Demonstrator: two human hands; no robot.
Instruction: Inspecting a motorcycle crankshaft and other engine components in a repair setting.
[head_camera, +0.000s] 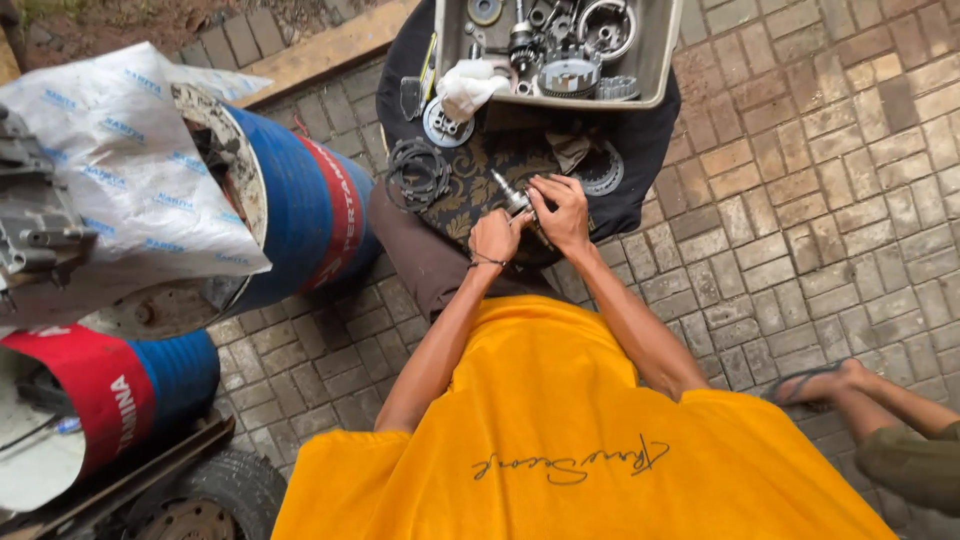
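Observation:
My left hand (494, 238) and my right hand (560, 212) meet over a dark patterned cloth (470, 195) on the brick ground. Both grip a small metal shaft-like part (512, 198), the left closed around its near end, the right with fingers pinched over it. A stack of thin dark rings (417, 172) lies just left of my hands. A round toothed metal part (603, 170) lies on the cloth to the right of them. A round plate (440, 124) and a white rag (470, 85) sit farther back.
A pale tray (655, 60) holds several gears and metal parts at the top. Blue and red drums (300, 210) (120, 390) lie at left, one under a white printed sack (120, 170). A tyre (215, 495) is bottom left. Another person's sandalled foot (825, 382) rests at right.

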